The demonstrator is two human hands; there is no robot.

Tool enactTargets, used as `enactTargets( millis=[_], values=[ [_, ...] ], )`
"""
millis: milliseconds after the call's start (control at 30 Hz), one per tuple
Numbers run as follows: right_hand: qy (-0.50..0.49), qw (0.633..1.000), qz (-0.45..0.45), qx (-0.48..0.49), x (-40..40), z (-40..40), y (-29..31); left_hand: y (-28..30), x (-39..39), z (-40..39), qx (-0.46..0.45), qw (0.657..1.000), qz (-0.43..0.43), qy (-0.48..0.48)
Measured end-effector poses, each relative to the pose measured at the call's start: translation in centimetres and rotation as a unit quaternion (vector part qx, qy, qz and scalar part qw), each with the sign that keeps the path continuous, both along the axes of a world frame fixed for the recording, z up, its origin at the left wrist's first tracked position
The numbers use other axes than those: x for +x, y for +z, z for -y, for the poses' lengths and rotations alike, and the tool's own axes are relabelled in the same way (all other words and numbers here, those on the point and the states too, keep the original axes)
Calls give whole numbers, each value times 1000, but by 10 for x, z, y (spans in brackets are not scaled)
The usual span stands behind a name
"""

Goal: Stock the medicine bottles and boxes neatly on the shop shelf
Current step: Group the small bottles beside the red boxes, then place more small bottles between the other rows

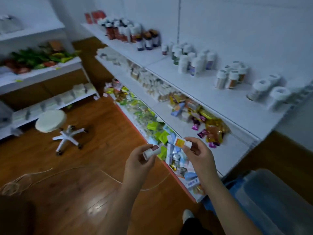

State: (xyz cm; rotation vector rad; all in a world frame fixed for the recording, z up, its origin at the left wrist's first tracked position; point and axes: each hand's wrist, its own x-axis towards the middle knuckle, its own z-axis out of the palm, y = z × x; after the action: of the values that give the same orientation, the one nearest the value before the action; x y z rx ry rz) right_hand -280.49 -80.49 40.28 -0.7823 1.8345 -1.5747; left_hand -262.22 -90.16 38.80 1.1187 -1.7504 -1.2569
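Note:
My left hand [140,160] grips a small white bottle with a dark red label [152,150], held tilted in front of the low shelves. My right hand [199,154] pinches a small white bottle with an orange label [182,142] just to the right of it. Both bottles hang in the air over the lowest shelf's front edge, apart from each other. The white top shelf [211,92] carries several white-capped bottles [194,61] and dark bottles [149,39] further back.
Lower shelves hold heaps of coloured sachets [210,122] and small boxes [152,80]. A white swivel stool [52,121] stands on the wooden floor at left, with a thin cord [50,173] lying near it. A clear plastic bin [274,199] sits at the lower right.

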Motion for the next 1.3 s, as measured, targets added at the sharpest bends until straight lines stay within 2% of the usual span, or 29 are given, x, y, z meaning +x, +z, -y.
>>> enactTargets(
  millis=[300,567,767,1067,1300],
  values=[
    [112,992,-1,-62,21,133,41,24,44,88,-35,995,-12,96],
    [139,984,24,-109,-18,285,58,48,8,230,-47,992,-6,117],
    [131,983,39,-126,-58,393,72,74,-26,328,-48,990,11,133],
    [119,984,49,-121,-83,502,59,65,-52,422,-42,989,7,139],
    [49,992,43,-109,-104,573,48,50,-80,527,-30,996,-2,80]
  ],
)
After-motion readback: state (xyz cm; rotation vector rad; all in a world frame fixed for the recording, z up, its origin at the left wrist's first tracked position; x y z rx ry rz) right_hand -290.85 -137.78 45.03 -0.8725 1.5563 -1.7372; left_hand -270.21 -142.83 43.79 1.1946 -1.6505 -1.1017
